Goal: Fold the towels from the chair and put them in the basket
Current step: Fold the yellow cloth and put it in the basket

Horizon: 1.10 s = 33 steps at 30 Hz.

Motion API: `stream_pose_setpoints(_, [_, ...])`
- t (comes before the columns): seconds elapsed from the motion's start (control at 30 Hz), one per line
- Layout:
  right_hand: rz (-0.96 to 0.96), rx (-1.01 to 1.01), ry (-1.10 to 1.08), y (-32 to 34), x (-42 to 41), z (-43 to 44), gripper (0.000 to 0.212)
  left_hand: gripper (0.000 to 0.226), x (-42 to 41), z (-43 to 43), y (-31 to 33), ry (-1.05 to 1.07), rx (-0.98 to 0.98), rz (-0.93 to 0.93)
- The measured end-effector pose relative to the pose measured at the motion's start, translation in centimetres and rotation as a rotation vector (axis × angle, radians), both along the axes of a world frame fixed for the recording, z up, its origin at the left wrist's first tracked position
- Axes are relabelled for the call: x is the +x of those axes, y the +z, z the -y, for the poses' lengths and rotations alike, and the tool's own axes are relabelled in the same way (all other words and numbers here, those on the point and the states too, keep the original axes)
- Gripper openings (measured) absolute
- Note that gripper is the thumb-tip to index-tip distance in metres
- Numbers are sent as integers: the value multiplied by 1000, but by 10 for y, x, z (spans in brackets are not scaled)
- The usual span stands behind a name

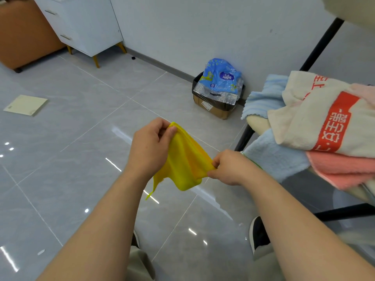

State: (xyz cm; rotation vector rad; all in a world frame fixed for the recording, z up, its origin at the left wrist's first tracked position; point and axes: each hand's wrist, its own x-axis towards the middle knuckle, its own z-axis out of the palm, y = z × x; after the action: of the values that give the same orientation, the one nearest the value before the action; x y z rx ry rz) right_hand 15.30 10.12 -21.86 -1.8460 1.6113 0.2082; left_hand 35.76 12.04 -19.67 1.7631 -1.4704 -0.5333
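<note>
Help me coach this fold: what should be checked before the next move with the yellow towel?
1. Left hand pinches a yellow towel corner: ok.
2. Right hand pinches the opposite end: ok.
3. Towel stretched flat between the hands: not ok, it sags bunched.
4. Towel clear of the floor: ok.
5. Basket within reach: cannot tell, none in view.
6. More towels waiting on the chair: ok.

Glossy grey tiled floor [60, 169], pale wall [203, 27] (white cabinet [85, 23] nearby)
</note>
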Motion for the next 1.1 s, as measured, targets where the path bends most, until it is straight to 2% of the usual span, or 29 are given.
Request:
stream_pose_setpoints(0.1, [-23, -37, -77, -3, -5, 3, 26, 12, 10, 0, -1, 58, -25, 64])
stream_pose_setpoints(0.2, [-9, -210, -133, 2, -5, 4, 32, 13, 17, 0, -4, 108, -29, 110])
stream_pose_setpoints(0.37, [164, -564, -305, 17, -3, 6, 44, 16, 23, 0, -1, 157, -50, 151])
stream_pose_setpoints(0.47, [216, -657, -395, 21, -8, 8, 44, 8, 20, -4, 1, 86, -47, 96])
stream_pose_setpoints(0.53, [214, -674, -464, 24, -14, 9, 40, 5, 17, -6, 1, 23, -58, 65])
stream_pose_setpoints(0.63, [242, -666, -535, 30, -19, 7, 20, 11, 13, -8, -2, -55, -37, 52])
stream_pose_setpoints(0.73, [281, -606, -548, 32, -20, 4, 22, 3, 9, -8, -4, -65, -12, 81])
stream_pose_setpoints(0.9, [174, -501, -506, 31, -22, 3, 18, 9, 10, -7, -4, -67, 47, 90])
stream_pose_setpoints(1.0, [284, -412, -504, 27, -22, 8, 20, 9, 13, -6, -5, -65, 67, 128])
stream_pose_setpoints(1.1, [438, -349, -530, 24, -23, 12, 12, 8, 16, -4, -7, -36, 87, 99])
